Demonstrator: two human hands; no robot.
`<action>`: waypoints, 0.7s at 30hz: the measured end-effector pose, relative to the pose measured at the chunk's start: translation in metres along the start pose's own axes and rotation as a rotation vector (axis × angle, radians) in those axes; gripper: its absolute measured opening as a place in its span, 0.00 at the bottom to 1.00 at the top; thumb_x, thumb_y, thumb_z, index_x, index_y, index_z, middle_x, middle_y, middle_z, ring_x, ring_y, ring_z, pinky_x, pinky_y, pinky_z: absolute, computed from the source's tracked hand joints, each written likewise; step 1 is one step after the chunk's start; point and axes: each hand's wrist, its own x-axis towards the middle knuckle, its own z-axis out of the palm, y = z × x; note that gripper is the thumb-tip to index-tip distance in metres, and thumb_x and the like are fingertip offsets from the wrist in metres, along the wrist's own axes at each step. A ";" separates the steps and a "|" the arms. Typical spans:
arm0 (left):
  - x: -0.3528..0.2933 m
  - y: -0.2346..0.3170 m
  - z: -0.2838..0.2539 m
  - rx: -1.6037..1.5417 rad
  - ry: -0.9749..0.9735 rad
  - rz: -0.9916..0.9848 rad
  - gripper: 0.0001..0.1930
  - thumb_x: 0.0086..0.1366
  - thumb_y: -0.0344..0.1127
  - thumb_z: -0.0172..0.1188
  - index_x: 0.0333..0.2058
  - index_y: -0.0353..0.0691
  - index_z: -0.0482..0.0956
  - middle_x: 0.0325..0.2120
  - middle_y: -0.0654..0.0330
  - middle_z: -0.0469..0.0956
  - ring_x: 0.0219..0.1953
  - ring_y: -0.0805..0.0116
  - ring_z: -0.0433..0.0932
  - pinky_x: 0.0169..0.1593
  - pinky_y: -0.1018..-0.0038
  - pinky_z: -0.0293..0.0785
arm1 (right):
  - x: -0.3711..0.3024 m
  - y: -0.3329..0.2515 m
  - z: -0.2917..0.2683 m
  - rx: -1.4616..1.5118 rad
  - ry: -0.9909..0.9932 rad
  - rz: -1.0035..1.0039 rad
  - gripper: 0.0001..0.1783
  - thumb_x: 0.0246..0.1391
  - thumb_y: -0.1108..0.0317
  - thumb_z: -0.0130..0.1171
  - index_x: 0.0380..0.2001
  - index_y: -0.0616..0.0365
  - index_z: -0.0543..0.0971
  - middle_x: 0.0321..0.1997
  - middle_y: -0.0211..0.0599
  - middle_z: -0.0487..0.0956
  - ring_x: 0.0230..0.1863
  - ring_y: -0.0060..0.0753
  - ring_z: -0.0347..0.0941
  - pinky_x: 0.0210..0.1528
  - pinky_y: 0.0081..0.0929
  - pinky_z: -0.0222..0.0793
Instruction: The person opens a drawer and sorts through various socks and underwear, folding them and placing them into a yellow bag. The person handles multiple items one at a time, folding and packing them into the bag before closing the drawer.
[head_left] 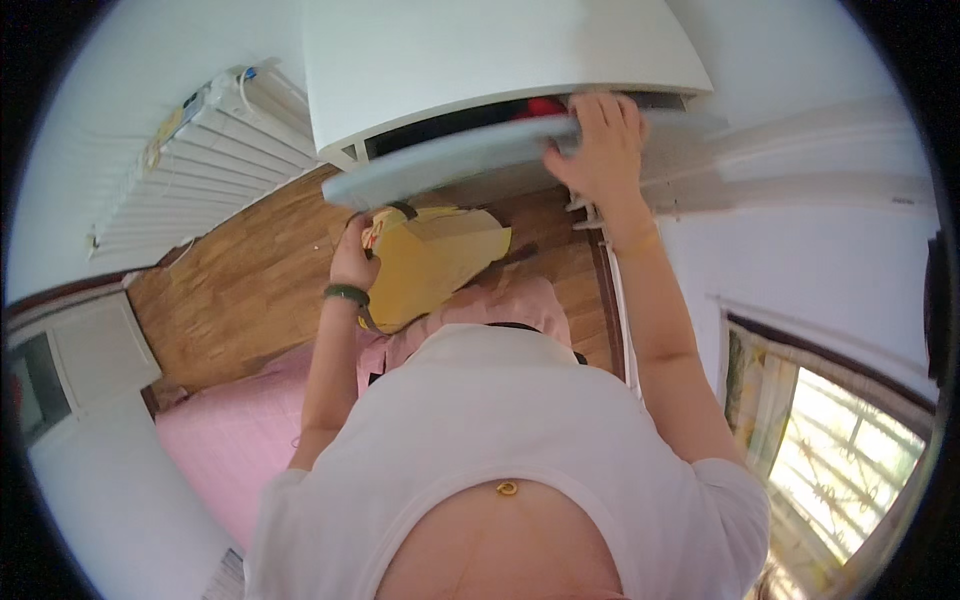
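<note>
A white cabinet (480,45) stands ahead, its pale blue-grey door (440,163) swung partly out. My right hand (605,150) grips the door's top edge near its right end, the thumb apart on the near side and slightly blurred. Lower and to the left, my left hand (352,258) is closed round the upper edge of a yellow bag (425,265) with a dark strap. The bag hangs between me and the door. Something red (545,106) shows in the dark gap behind the door; most of the inside is hidden.
A white ribbed radiator (220,140) stands along the left wall. Pink bedding (235,420) lies at lower left, beside a white piece of furniture (100,345). Wooden floor (235,270) spreads below. A bright window with a curtain (850,450) is at lower right.
</note>
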 end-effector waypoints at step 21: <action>-0.090 0.155 0.065 0.304 0.261 -0.296 0.30 0.51 0.17 0.47 0.54 0.44 0.74 0.55 0.52 0.70 0.55 0.49 0.70 0.55 0.62 0.71 | -0.011 0.044 -0.058 0.521 -0.281 -0.332 0.13 0.42 0.70 0.58 0.36 0.52 0.79 0.38 0.28 0.76 0.40 0.36 0.71 0.42 0.35 0.67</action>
